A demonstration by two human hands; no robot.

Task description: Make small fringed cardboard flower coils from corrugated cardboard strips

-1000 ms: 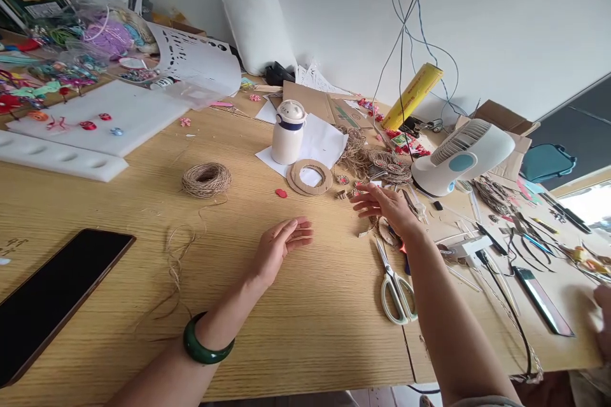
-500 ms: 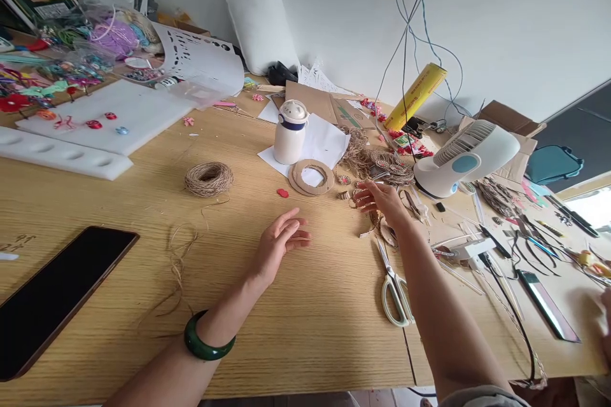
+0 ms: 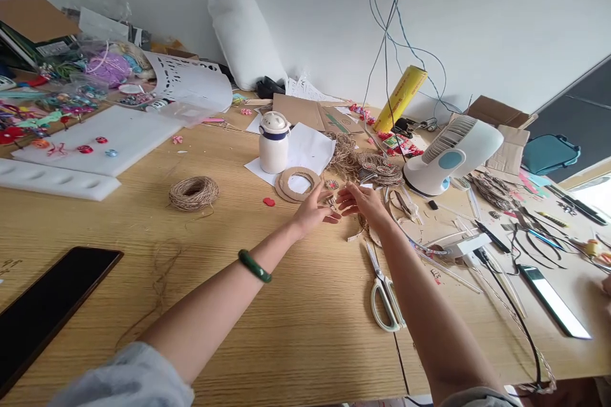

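Observation:
My left hand (image 3: pixel 312 213), with a green bangle (image 3: pixel 254 266) on its wrist, is open beside a small striped roll (image 3: pixel 330 201). Opposite it, my right hand (image 3: pixel 363 202) is open, its fingers spread and curved over the small pieces there. Whether the fingertips touch them I cannot tell. A round patterned disc (image 3: pixel 331 184) lies just beyond the hands. Cardboard rings (image 3: pixel 285 189) lie to the left, near a red piece (image 3: pixel 269 202). White-handled scissors (image 3: pixel 383 296) rest below my right hand.
A white bottle (image 3: pixel 273 146) stands on paper behind the rings. Twine (image 3: pixel 193 193) lies coiled at left, above a phone (image 3: pixel 52 311). At right are a white fan (image 3: pixel 451 156), a power strip (image 3: pixel 470 245) with cables, and several tools. A yellow roll (image 3: pixel 401 98) leans at the back.
My left hand has reached forward and to the right, close to my right hand and the small pieces. The right hand still hovers among those pieces. The view has shifted slightly.

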